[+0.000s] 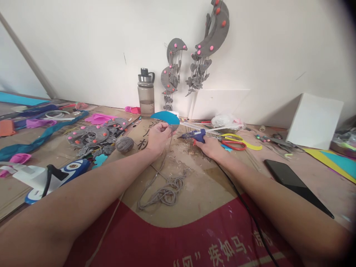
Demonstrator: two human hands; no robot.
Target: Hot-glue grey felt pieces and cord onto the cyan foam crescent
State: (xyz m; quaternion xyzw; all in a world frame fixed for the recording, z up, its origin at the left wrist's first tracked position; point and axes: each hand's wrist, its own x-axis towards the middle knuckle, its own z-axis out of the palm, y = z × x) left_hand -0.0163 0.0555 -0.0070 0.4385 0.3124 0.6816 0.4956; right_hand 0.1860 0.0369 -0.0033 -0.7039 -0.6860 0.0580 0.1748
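Note:
Between the fingers of my left hand (159,138) is a blue crescent cutout (166,118), its lower right end grey where yarn seems to cover it. A grey strand hangs from that end toward a loose tangle of yarn (168,191) on the cardboard. Just left of the hand sits a ball of grey yarn (124,144). My right hand (209,145) is wrapped round a blue glue gun (194,135), whose nozzle points left toward the cutout without touching it. The gun's black cord runs down under my right forearm.
Scissors (233,142) with red and yellow handles lie right of the glue gun. A black phone (286,174) rests farther right. Finished grey crescents (93,135) and a power strip (69,170) are at left. A water bottle (146,92) stands by the wall, where crescent hangings (215,37) hang.

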